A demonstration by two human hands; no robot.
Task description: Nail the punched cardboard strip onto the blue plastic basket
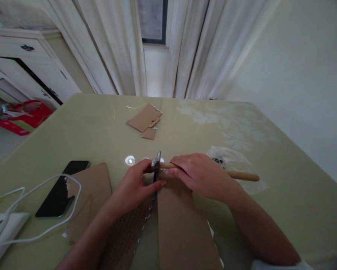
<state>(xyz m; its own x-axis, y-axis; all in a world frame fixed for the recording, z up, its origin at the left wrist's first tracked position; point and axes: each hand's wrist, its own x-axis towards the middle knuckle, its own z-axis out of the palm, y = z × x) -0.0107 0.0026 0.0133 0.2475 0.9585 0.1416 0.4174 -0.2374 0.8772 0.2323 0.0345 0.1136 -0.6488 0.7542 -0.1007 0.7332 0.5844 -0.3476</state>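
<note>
My right hand (pixel 198 174) is closed over the wooden handle of a hammer (pixel 243 176), which lies crosswise over the far end of a long brown cardboard piece (pixel 181 225). The hammer's metal head sits just beyond the fingertips, beside my left hand (pixel 136 183). That hand grips the far left corner of the cardboard, its thumb on top and the other fingers partly hidden behind the hammer head. A bit of something blue shows under the head. Left of the long piece, a cardboard panel with many small holes (pixel 126 232) lies partly under my left forearm.
Torn cardboard scraps (pixel 146 118) lie farther back on the table (pixel 101 123). At left are a black phone (pixel 58 191), another cardboard piece (pixel 92 187) and a white power strip (pixel 5 232) with a looping white cable (pixel 53 225). A clear plastic bag (pixel 233 159) lies at right.
</note>
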